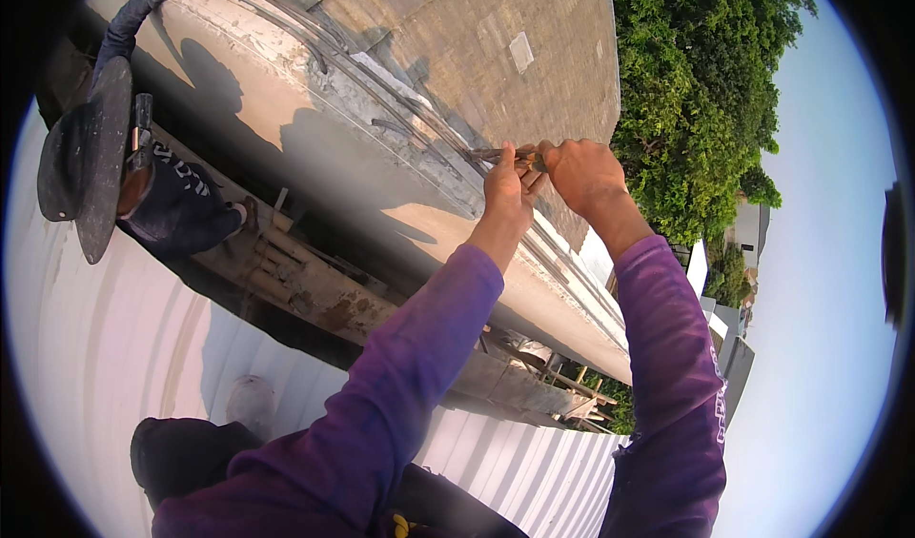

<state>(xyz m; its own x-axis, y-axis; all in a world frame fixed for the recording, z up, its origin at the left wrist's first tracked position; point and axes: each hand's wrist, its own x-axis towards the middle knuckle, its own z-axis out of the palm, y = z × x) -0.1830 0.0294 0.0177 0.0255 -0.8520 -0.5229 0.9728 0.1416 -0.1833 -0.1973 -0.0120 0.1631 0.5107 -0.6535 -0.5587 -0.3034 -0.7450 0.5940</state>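
The thin steel bars lie along the top of the concrete wall, to the left of the hands, and near their ends is a short dark piece, just at the fingers. I judge the bars to be stiff and rather heavy for their length, rough more than slippery, and not fragile; a good hold would be close to the ends, where the bars come together. The left hand is half open, thumb pointing up and fingers under the dark piece; whether it grips, I cannot tell. The right hand is curled like a fist, seemingly around the far end of this piece. Both arms reach forward, the left slanting to the right, the right bent inward at the wrist.
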